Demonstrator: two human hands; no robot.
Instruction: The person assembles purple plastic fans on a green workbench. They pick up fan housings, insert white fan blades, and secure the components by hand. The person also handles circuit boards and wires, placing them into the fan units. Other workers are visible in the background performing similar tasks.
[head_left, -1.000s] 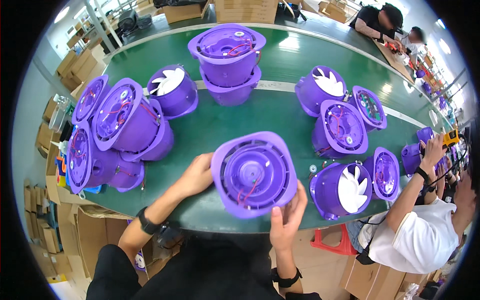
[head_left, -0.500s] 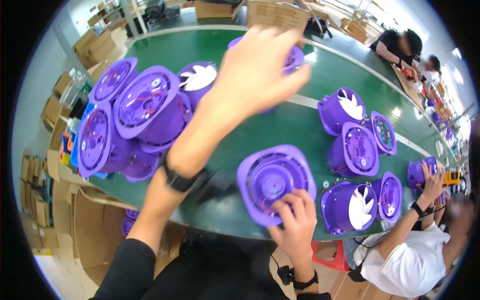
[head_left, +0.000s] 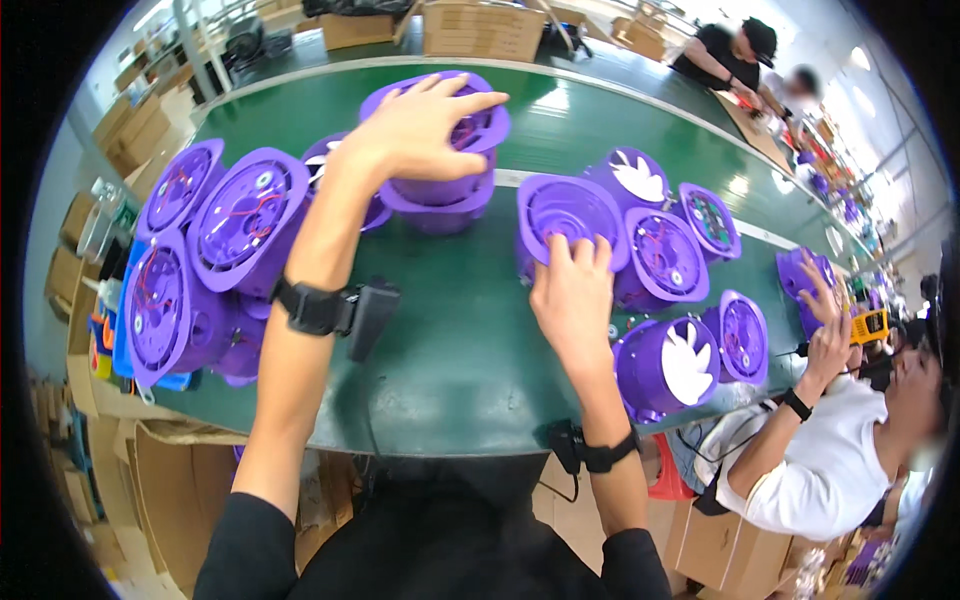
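Observation:
My left hand [head_left: 415, 130] spreads its fingers over the top of a purple plastic fan housing [head_left: 438, 215], which looks like two stacked pieces; whether the palm touches it I cannot tell. My right hand [head_left: 568, 300] grips the near rim of another round purple housing [head_left: 560, 205], fingers inside its open top. This one stands against a group of similar housings to the right, among them one with red wires [head_left: 668, 255] and one with a white fan [head_left: 685, 365].
Several purple housings with red wires [head_left: 250, 215] crowd the left end of the green table [head_left: 460, 380], beside a blue tray [head_left: 125, 330]. At right, a co-worker in white [head_left: 820, 470] handles a purple housing [head_left: 800, 270]. Cardboard boxes [head_left: 485, 30] stand behind.
My right hand has carried its housing away from the near table edge to the group on the right. My left hand stays over the far housing, fingers more spread. The view has shifted.

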